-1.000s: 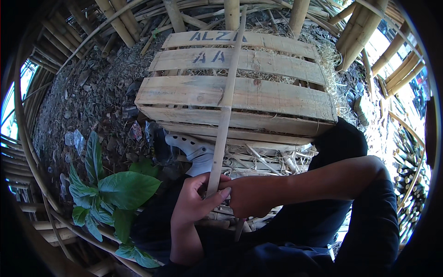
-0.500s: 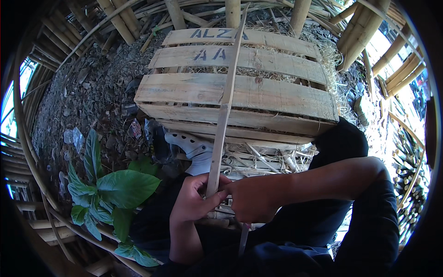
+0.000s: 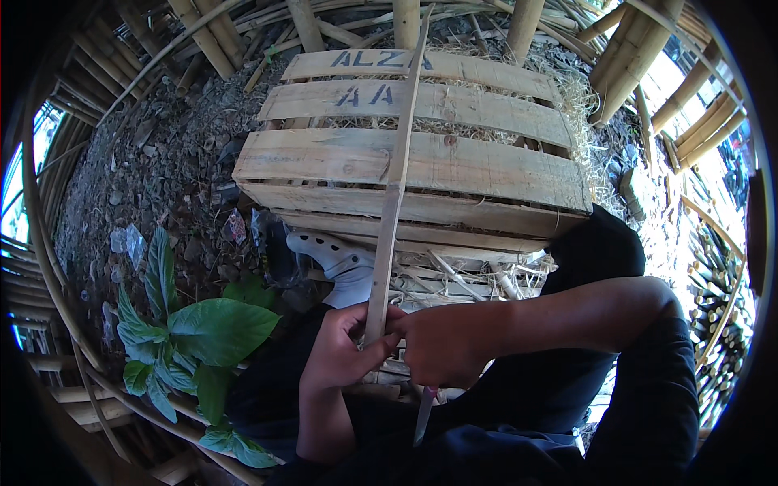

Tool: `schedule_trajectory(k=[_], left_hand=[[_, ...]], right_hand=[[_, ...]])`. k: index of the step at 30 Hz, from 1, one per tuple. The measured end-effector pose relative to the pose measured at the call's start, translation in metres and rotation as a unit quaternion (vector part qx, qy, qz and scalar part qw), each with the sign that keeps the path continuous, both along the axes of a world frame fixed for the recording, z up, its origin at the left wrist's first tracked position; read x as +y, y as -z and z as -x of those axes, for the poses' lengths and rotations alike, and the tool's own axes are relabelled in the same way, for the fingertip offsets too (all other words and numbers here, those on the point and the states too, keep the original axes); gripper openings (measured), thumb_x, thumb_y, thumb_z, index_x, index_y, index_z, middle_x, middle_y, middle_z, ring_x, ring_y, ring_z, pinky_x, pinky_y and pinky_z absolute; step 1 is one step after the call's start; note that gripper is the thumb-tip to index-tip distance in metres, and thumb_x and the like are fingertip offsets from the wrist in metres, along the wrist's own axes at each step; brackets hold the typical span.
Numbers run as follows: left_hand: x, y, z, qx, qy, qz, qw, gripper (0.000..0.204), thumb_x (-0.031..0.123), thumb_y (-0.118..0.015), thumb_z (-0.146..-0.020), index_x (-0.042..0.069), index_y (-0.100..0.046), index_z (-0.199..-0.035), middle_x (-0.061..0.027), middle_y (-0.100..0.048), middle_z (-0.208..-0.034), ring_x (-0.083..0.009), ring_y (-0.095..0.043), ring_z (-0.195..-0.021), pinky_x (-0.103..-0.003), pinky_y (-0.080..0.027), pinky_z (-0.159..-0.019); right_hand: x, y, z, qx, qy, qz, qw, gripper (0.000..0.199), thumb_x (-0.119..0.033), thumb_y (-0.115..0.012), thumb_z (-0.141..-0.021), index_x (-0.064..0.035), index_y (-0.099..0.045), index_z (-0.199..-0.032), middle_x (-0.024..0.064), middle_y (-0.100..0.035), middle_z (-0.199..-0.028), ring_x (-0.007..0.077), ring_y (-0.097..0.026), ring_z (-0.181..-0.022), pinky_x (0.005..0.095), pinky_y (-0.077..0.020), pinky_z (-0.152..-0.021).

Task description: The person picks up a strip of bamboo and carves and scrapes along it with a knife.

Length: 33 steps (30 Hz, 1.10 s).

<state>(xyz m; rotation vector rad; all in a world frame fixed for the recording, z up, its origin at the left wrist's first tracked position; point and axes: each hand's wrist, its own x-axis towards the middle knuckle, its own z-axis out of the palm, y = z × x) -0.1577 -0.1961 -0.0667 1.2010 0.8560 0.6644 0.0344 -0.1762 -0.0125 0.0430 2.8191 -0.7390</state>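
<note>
A long, pale bamboo strip [image 3: 393, 202] slants away from me across the crate, narrowing toward its far end. My left hand [image 3: 340, 348] is closed around its near end, thumb and fingers pinching the sides. Right beside it, my right hand [image 3: 446, 348] is curled into a fist against the strip's near end. Out of the bottom of that fist juts a knife [image 3: 424, 417], its blade pointing down toward my lap and its handle mostly hidden by my fingers. The strip's very end is covered by my hands.
A slatted wooden crate [image 3: 324, 154] with straw lies in front of me. My foot in a white clog [image 3: 332, 253] rests by its near side. A leafy green plant [image 3: 219, 332] grows at left. Bamboo poles [image 3: 636, 61] and cut sticks [image 3: 713, 340] stand around.
The knife blade below my right fist has tilted slightly to the left, and a little more of it shows. Both hands keep nearly the same place on the strip.
</note>
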Motion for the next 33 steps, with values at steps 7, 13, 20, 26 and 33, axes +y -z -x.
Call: schedule_trajectory(k=[7, 13, 20, 26, 33], left_hand=[[-0.002, -0.001, -0.005, -0.015, -0.022, 0.005, 1.000, 0.027, 0.000, -0.066, -0.084, -0.006, -0.062, -0.110, -0.0044, -0.067, -0.086, -0.0053, -0.061, -0.074, -0.021, -0.050, -0.064], [-0.003, 0.000, -0.001, 0.016, -0.020, 0.002, 1.000, 0.023, 0.002, -0.066, -0.085, -0.006, -0.064, -0.107, -0.0038, -0.066, -0.083, -0.0044, -0.060, -0.073, -0.020, -0.049, -0.063], [0.000, -0.006, -0.003, -0.009, -0.011, 0.003, 1.000, 0.020, 0.000, -0.061, -0.086, -0.006, -0.065, -0.105, -0.0025, -0.066, -0.082, -0.0032, -0.058, -0.072, -0.019, -0.046, -0.062], [-0.003, -0.001, 0.000, -0.041, -0.049, -0.013, 0.998, 0.018, 0.003, -0.062, -0.088, -0.006, -0.065, -0.103, -0.0024, -0.066, -0.082, -0.0032, -0.058, -0.072, -0.019, -0.047, -0.064], [-0.001, -0.004, -0.003, -0.034, -0.040, 0.010, 0.999, 0.018, 0.001, -0.060, -0.086, -0.005, -0.065, -0.103, 0.0001, -0.063, -0.078, 0.0004, -0.051, -0.063, -0.017, -0.039, -0.055]], right_hand=[[-0.001, 0.003, -0.003, 0.035, 0.015, -0.026, 0.999, 0.009, -0.017, -0.068, -0.069, -0.0093, -0.070, -0.065, 0.0080, -0.063, -0.064, 0.0266, -0.067, -0.070, 0.0373, -0.0517, -0.075], [-0.003, -0.002, -0.001, 0.002, 0.014, -0.013, 1.000, 0.010, -0.016, -0.068, -0.070, -0.0080, -0.069, -0.064, 0.0095, -0.064, -0.064, 0.0280, -0.067, -0.067, 0.0382, -0.0531, -0.067], [-0.005, 0.004, -0.003, 0.021, 0.021, -0.014, 0.999, 0.007, -0.015, -0.068, -0.068, -0.0095, -0.069, -0.065, 0.0080, -0.064, -0.065, 0.0269, -0.067, -0.067, 0.0379, -0.0528, -0.065], [-0.003, -0.006, 0.000, 0.004, 0.002, -0.026, 1.000, 0.005, -0.015, -0.068, -0.068, -0.0109, -0.070, -0.065, 0.0058, -0.064, -0.066, 0.0253, -0.066, -0.066, 0.0370, -0.0523, -0.069], [-0.003, -0.004, 0.002, -0.027, 0.001, -0.038, 0.999, 0.006, -0.016, -0.068, -0.070, -0.0110, -0.070, -0.067, 0.0052, -0.064, -0.066, 0.0247, -0.067, -0.069, 0.0360, -0.0511, -0.075]])
